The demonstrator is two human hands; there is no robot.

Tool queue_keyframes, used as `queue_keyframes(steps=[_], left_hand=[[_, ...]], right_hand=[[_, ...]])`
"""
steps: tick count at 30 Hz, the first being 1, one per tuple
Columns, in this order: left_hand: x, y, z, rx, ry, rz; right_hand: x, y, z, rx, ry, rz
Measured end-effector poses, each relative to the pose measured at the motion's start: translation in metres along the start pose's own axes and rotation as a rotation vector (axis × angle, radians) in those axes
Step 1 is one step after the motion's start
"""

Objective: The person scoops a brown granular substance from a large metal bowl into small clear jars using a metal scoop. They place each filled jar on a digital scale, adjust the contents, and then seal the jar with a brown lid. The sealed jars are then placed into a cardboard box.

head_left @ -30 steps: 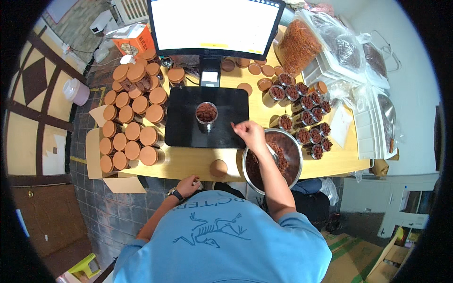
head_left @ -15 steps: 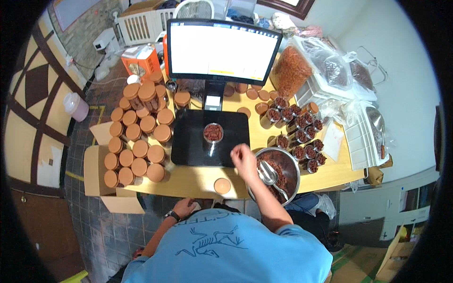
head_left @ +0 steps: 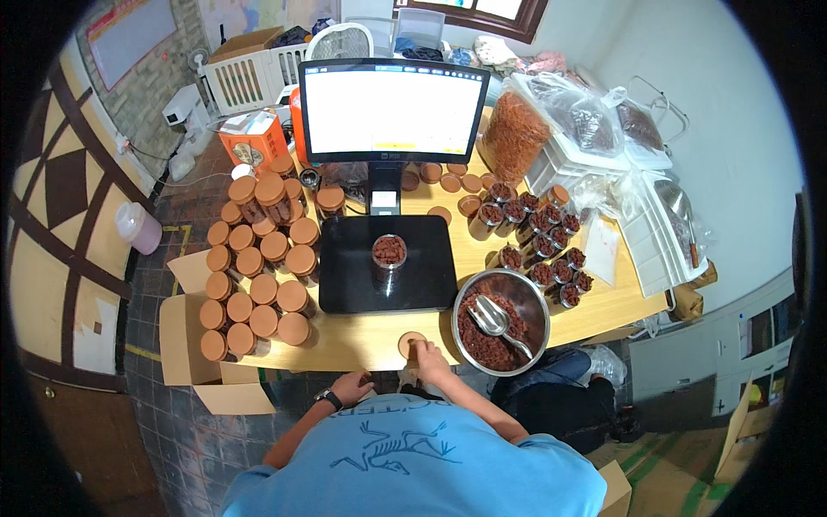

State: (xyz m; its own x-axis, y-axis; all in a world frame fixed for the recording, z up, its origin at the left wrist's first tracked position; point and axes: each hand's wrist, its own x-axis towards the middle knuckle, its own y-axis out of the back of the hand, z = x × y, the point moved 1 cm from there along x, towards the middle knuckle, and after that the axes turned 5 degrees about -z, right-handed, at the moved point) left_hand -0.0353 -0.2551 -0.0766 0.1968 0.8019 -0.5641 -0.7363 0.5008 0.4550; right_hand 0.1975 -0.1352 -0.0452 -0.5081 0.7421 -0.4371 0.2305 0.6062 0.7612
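Note:
Near the front edge of the table lies a round brown lid [head_left: 408, 346]. My right hand [head_left: 428, 360] is on its right edge, fingers bent around it. Low in front of my body, off the tabletop, my left hand [head_left: 350, 389] hangs with its fingers loosely apart and nothing visible in them. A clear open jar of dark red-brown pieces [head_left: 389, 250] stands upright on the black flat platform of the screen scale [head_left: 340, 293]. To the right, a steel bowl [head_left: 543, 320] holds more of these pieces, and a metal scoop [head_left: 491, 317] rests in it.
Many brown-lidded jars [head_left: 264, 320] crowd the left side. Several open filled jars [head_left: 541, 250] stand at the right, and loose lids [head_left: 450, 183] lie behind the platform. A lit screen [head_left: 392, 112] rises at the back; white crates [head_left: 659, 250] line the right edge.
My right hand has moved down and left, from beside the bowl to the lid at the table edge. The view has tilted slightly. The jar stays on the platform.

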Motion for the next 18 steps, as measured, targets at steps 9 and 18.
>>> queue_keyframes(steps=[9,18], left_hand=[[0.002,0.014,0.004,-0.269,-0.217,0.334],[0.123,0.124,0.088,-0.365,-0.372,0.693]], right_hand=[[0.039,-0.033,0.015,-0.049,-0.102,0.145],[0.051,0.002,-0.003,0.399,0.118,0.302]])
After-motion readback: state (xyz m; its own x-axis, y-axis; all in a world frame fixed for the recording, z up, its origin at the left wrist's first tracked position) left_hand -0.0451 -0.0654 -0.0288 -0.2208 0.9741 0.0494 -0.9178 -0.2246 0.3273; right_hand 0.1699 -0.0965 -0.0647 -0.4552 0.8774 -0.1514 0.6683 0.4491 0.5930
